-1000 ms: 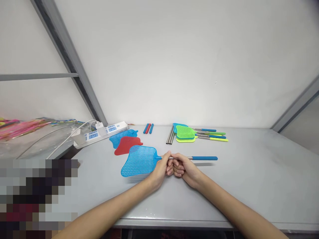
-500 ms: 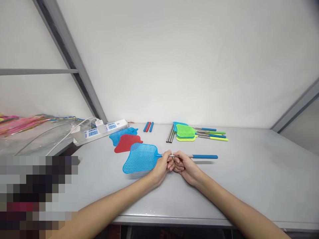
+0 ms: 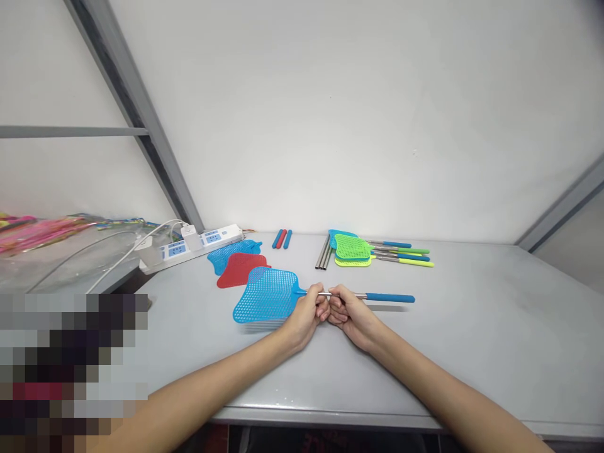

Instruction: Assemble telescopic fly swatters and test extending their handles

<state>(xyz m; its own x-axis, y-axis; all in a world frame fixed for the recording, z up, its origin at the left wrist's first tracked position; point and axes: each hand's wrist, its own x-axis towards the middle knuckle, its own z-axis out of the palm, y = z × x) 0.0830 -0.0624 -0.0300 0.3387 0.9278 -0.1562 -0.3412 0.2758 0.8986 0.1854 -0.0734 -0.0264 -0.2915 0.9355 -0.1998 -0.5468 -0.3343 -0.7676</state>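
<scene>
A fly swatter (image 3: 267, 294) with a blue mesh head, a thin metal rod and a blue grip is held level just above the table, head to the left. My left hand (image 3: 311, 309) is closed on the rod close to the head. Right beside it, my right hand (image 3: 343, 311) pinches the same rod nearer the grip. The two sets of knuckles meet or nearly meet below the rod. Behind the held swatter lie a red swatter head (image 3: 243, 270) and another blue swatter head (image 3: 233, 255), partly overlapping.
Several swatters (image 3: 356, 248) with green, yellow and blue parts lie stacked at the back, beside metal tubes (image 3: 323, 253). Blue and red grips (image 3: 282, 239) lie near the wall. A white power strip (image 3: 198, 246) with cables sits back left, near plastic-wrapped items (image 3: 47, 236).
Both hands keep their hold on the swatter. Its grip end has dipped slightly and the head has risen a little; otherwise the scene only shifts slightly with the camera.
</scene>
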